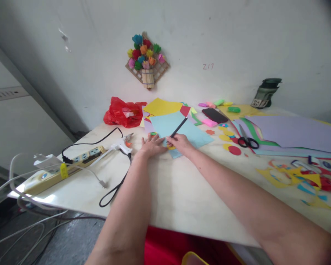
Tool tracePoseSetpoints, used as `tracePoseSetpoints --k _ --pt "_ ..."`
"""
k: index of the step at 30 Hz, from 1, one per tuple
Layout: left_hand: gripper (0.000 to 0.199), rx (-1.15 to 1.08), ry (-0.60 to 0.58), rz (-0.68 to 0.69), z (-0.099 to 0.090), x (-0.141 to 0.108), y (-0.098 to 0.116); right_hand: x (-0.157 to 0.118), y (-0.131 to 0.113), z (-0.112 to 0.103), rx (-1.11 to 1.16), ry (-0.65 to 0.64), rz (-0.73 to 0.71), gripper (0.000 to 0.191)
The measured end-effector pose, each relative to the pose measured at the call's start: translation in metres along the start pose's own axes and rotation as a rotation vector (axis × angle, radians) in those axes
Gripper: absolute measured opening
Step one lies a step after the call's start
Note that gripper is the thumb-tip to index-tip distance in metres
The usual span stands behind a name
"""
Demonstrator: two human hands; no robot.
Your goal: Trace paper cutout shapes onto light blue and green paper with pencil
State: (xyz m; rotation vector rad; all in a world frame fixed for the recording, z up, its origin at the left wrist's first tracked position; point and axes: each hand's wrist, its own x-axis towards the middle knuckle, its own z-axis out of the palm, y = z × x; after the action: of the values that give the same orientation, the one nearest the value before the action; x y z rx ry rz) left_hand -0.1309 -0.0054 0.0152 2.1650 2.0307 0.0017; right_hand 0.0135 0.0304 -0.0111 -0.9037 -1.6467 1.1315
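Note:
In the head view, a light blue sheet of paper (pixel 194 131) lies on the white table. My right hand (pixel 180 143) grips a slim black pen or pencil (pixel 179 127), its upper end slanting up to the right. The lower tip is hidden by my fingers. Under this hand a small yellow paper piece (pixel 171 148) shows on the blue sheet. My left hand (pixel 153 146) lies with fingers spread at the sheet's left corner, close to my right fingertips and holding nothing.
Left are a glue gun (pixel 117 144) and a power strip (pixel 68 169) with cables. Behind lie a red plastic bag (pixel 121 112) and yellow paper (pixel 162 106). Right are a phone (pixel 215 115), scissors (pixel 247 141), coloured paper sheets (pixel 298 130), paper scraps (pixel 300 178) and a bottle (pixel 265 94).

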Motion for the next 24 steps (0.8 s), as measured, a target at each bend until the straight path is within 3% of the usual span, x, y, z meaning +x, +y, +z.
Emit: tracePoseSetpoints --k 24 --pt "0.071 0.025 0.032 0.046 0.0023 0.0010 -0.0041 -0.0038 -0.0080 -0.0032 -0.040 0.071 -0.029 0.033"
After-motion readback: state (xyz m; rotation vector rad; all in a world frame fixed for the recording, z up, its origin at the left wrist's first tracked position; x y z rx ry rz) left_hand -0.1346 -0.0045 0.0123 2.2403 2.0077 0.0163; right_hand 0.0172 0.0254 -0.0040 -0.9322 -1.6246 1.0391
